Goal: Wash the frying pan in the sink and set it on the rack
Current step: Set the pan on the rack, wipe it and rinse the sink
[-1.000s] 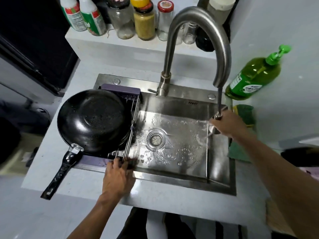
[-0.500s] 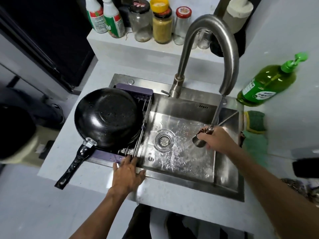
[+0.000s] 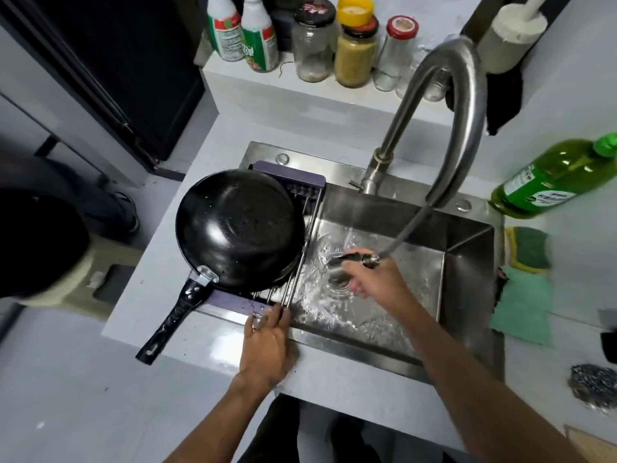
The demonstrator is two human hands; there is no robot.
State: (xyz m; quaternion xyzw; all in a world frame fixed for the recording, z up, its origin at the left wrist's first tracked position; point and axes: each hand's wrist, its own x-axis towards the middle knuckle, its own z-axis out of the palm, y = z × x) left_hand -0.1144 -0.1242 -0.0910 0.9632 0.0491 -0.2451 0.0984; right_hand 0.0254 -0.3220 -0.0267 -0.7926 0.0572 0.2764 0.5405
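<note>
Left of both hands: frying pan (image 3: 238, 228).

Two bare hands working at the sink edge

The left hand (image 3: 267, 342) is lying palm down, its forearm reaching in from the lower middle of the view, wrist roughly straight, fingers extended forward and close together with the fingertips (image 3: 277, 317) touching the near ends of the rack bars (image 3: 292, 289). The right arm is stretching in from the lower right, forearm angled up and to the left, and the right hand (image 3: 374, 279) is curling its fingers around the pull-out sprayer head (image 3: 350, 259), knuckles turned upward; its fingers are blurred.
</note>
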